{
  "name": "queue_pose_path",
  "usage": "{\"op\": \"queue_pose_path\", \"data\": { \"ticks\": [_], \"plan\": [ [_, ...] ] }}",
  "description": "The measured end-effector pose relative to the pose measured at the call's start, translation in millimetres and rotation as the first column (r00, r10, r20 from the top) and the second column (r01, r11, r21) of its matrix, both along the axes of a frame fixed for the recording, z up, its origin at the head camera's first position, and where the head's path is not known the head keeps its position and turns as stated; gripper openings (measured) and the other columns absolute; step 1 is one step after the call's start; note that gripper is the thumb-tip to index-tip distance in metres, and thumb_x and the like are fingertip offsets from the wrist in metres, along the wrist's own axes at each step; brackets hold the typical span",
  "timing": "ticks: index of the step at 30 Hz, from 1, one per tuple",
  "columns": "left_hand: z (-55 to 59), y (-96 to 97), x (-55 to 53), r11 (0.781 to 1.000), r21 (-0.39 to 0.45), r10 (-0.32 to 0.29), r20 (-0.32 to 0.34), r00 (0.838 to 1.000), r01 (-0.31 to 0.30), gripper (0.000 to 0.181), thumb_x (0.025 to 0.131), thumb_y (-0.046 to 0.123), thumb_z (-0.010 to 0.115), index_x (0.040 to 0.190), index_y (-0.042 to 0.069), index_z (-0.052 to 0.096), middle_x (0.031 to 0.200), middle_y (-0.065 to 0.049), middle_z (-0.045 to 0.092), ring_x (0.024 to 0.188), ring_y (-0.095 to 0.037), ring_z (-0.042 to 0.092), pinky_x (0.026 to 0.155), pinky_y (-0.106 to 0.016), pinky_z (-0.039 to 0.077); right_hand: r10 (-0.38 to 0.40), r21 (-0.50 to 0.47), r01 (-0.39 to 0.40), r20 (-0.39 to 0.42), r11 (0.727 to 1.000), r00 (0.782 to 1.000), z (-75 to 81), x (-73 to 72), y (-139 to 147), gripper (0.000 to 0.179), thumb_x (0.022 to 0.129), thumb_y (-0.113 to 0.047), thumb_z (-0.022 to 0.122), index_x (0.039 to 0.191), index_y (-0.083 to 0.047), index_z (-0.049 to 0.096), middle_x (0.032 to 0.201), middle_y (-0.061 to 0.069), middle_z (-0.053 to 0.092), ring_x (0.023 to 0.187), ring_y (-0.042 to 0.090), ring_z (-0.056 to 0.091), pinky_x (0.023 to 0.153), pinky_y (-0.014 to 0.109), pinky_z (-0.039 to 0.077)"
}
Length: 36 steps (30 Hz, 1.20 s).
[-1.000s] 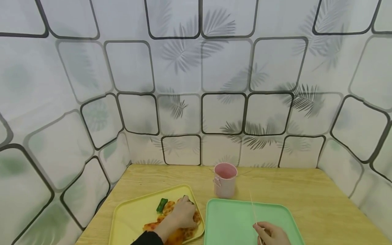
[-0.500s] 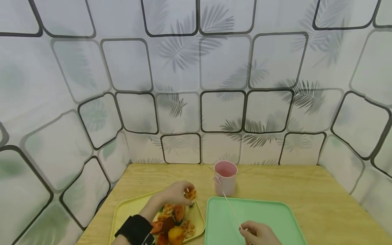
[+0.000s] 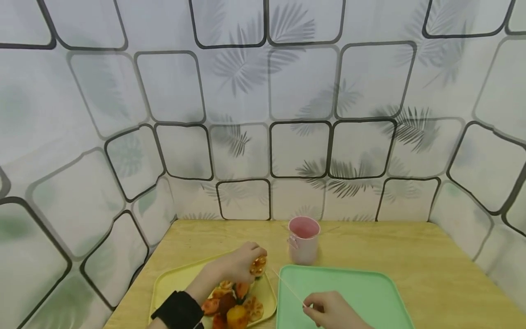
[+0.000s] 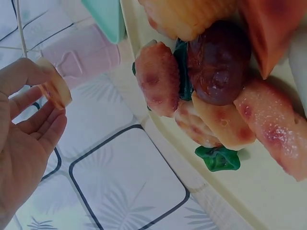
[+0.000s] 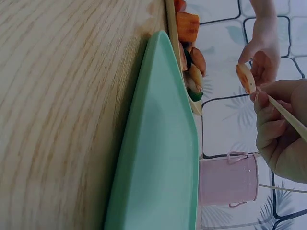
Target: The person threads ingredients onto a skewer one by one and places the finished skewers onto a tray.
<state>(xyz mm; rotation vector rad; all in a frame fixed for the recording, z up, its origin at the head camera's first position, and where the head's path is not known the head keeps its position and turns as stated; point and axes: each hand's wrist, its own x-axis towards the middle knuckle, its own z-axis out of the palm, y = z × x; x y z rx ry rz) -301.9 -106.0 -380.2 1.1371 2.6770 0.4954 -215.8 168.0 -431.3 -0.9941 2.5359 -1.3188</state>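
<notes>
Above the right part of the yellow tray point(image 3: 164, 278), my left hand point(image 3: 238, 264) pinches a round browned lotus root slice point(image 3: 258, 266). The left wrist view shows the slice point(image 4: 58, 88) edge-on between thumb and fingers. My right hand point(image 3: 330, 310) grips a thin wooden skewer point(image 3: 289, 287) over the green tray point(image 3: 353, 283). The skewer slants up and left, its tip close to the slice. In the right wrist view, the skewer point(image 5: 288, 116) runs through the right hand's point(image 5: 283, 134) fingers toward the slice point(image 5: 245, 78).
Several toy-like grilled foods lie on the yellow tray: a dark brown mushroom-like cap point(image 4: 218, 62), another lotus root slice point(image 3: 253, 308), a green pepper piece point(image 4: 218, 158) and orange pieces. Behind the trays stands a pink bucket point(image 3: 304, 249) with sticks beside it. A patterned curtain point(image 3: 246, 151) surrounds the wooden table point(image 3: 370, 246).
My left hand has lifted the lotus root slice from the food pile and turned it toward the skewer. My right hand has moved left, and the skewer has tipped from upright toward the slice.
</notes>
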Motion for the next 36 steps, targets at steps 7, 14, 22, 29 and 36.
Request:
{"op": "queue_pose_path", "data": {
  "ticks": [7, 14, 22, 29, 36],
  "plan": [
    [-2.5, 1.4, 2.1, 0.999, -0.003, -0.036, -0.079, 0.996, 0.036, 0.055, 0.071, -0.002, 0.067, 0.123, 0.009, 0.053, 0.115, -0.004, 0.048, 0.106, -0.018, 0.046, 0.085, -0.027, 0.043, 0.049, 0.063, -0.043, -0.098, 0.997, 0.994, -5.2, -1.9, 1, 0.012, 0.088, -0.009, 0.060, 0.086, 0.000, 0.066, 0.064, -0.013, 0.055, 0.056, -0.006, 0.042, 0.052, 0.018, 0.041],
    [-3.2, 7.7, 2.1, 0.996, -0.008, -0.091, -0.112, 0.989, 0.091, 0.055, 0.069, -0.002, 0.067, 0.121, 0.008, 0.054, 0.113, -0.003, 0.049, 0.105, -0.015, 0.046, 0.087, -0.025, 0.042, 0.059, 0.108, -0.038, -0.200, 0.993, 0.978, -8.2, -4.4, 3, 0.011, 0.087, -0.008, 0.060, 0.085, 0.000, 0.066, 0.064, -0.012, 0.056, 0.056, -0.008, 0.041, 0.051, 0.015, 0.040],
    [0.5, 8.2, 2.6, 0.992, -0.050, -0.124, -0.098, 0.987, 0.119, 0.053, 0.074, 0.001, 0.068, 0.125, 0.009, 0.055, 0.115, -0.003, 0.051, 0.105, -0.016, 0.047, 0.086, -0.027, 0.042, 0.071, 0.239, 0.031, -0.404, 0.970, 0.912, 3.7, -6.4, -1, 0.021, 0.085, -0.006, 0.062, 0.066, -0.012, 0.056, 0.056, -0.018, 0.038, 0.052, -0.008, 0.029, 0.047, 0.010, 0.029],
    [-2.5, -1.1, 3.8, 0.995, -0.032, -0.100, -0.031, 0.995, 0.099, 0.053, 0.076, -0.001, 0.066, 0.127, 0.005, 0.053, 0.121, -0.005, 0.051, 0.112, -0.017, 0.048, 0.090, -0.028, 0.043, 0.115, 0.228, -0.042, -0.319, 0.973, 0.941, 5.9, -15.8, -4, 0.023, 0.088, -0.007, 0.060, 0.066, -0.013, 0.057, 0.056, -0.018, 0.033, 0.051, -0.007, 0.028, 0.047, 0.010, 0.029],
    [-10.6, -6.6, 5.6, 0.991, 0.019, -0.129, -0.045, 0.991, 0.130, 0.049, 0.075, 0.000, 0.066, 0.122, 0.004, 0.056, 0.114, -0.004, 0.051, 0.106, -0.014, 0.048, 0.088, -0.025, 0.042, 0.129, 0.231, -0.033, -0.414, 0.972, 0.901, 0.3, -21.4, -9, 0.016, 0.086, -0.007, 0.062, 0.070, -0.011, 0.063, 0.061, -0.017, 0.049, 0.055, -0.008, 0.034, 0.052, 0.008, 0.032]
  ]
}}
